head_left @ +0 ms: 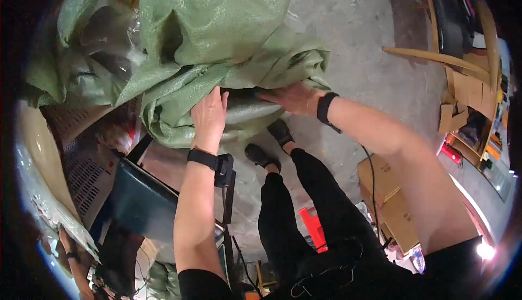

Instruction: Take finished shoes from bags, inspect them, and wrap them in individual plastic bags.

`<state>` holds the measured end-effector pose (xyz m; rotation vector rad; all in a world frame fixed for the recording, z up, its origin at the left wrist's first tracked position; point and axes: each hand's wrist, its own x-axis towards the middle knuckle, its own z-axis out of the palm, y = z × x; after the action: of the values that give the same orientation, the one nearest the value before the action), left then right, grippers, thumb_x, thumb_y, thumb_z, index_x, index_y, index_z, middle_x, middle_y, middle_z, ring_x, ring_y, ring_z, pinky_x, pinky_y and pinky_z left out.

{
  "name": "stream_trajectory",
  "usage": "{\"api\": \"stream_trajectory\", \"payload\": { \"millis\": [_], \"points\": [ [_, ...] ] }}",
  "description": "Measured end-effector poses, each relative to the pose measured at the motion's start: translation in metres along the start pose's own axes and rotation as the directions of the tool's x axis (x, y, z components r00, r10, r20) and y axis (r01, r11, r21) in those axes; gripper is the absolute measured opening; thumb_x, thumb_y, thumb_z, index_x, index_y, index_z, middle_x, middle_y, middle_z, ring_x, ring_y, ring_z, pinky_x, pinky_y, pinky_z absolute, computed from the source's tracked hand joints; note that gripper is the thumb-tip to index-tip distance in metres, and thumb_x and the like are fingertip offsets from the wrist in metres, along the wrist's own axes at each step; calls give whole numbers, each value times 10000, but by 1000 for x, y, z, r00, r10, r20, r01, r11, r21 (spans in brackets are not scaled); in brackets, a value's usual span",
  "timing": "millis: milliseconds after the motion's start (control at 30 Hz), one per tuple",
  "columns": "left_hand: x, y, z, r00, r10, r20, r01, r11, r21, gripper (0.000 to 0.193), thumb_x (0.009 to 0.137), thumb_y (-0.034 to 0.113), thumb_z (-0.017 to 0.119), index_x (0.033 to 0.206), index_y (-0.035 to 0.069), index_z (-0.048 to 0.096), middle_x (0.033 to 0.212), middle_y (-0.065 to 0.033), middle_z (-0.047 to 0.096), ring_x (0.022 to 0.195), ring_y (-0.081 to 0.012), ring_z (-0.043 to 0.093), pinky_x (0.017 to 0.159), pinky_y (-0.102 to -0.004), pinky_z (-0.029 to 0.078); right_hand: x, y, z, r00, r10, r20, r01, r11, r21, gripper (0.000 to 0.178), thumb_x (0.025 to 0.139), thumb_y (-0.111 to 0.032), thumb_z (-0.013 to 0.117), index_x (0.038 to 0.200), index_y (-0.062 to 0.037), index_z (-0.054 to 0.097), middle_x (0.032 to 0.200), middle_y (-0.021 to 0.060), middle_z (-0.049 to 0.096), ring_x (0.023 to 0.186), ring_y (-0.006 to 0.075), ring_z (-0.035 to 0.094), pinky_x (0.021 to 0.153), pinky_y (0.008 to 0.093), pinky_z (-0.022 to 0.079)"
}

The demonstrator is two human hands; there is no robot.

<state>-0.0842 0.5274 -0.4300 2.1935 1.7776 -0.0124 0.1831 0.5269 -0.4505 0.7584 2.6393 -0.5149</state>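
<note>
A large green woven sack (217, 17) lies crumpled in front of me, its mouth bunched toward me with a dark gap in the folds. My left hand (209, 114) is at the left side of that gap, closed on the sack's edge, with its fingertips partly hidden by the fabric. At the right side, my right hand (296, 99) grips the folded rim, its fingers reaching into the dark opening. What lies inside the sack cannot be seen. Both wrists wear black straps, and a small black device (224, 170) sits on the left one.
A dark padded seat (144, 199) and a perforated brown plastic crate (89, 177) stand at left. Cardboard boxes (389, 202) and a wood-framed chair (429, 17) are on the right. A red object (314, 229) lies by my legs on the grey concrete floor (353, 77).
</note>
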Motion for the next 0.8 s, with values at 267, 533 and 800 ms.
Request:
{"api": "stream_trajectory", "payload": {
  "millis": [267,533,800],
  "points": [
    [-31,-5,25,996,-7,-89,-2,995,-96,216,855,141,659,1035,27,625,1013,-181,660,896,-374,631,736,-465,525,-17,-77,34,663,-254,704,-248,813,526,577,855,-339,609,1351,-53,536,1423,159,488,1309,285,459,1064,405,385],
    [-99,-52,126,853,265,449,-337,938,86,320,881,216,573,1161,104,678,1191,-125,663,1044,-284,651,914,-462,500,53,-46,134,953,270,137,-147,18,989,518,942,-409,529,1353,-93,532,1338,103,563,1206,262,534,1007,426,400],
    [-82,-31,128,918,84,388,-101,995,24,436,885,239,624,1312,178,567,1208,-138,627,1092,-358,605,915,-503,448,91,8,133,974,168,149,-157,34,987,550,960,-467,493,1388,-122,504,1262,82,625,1142,245,576,991,448,387]
  ]
}}
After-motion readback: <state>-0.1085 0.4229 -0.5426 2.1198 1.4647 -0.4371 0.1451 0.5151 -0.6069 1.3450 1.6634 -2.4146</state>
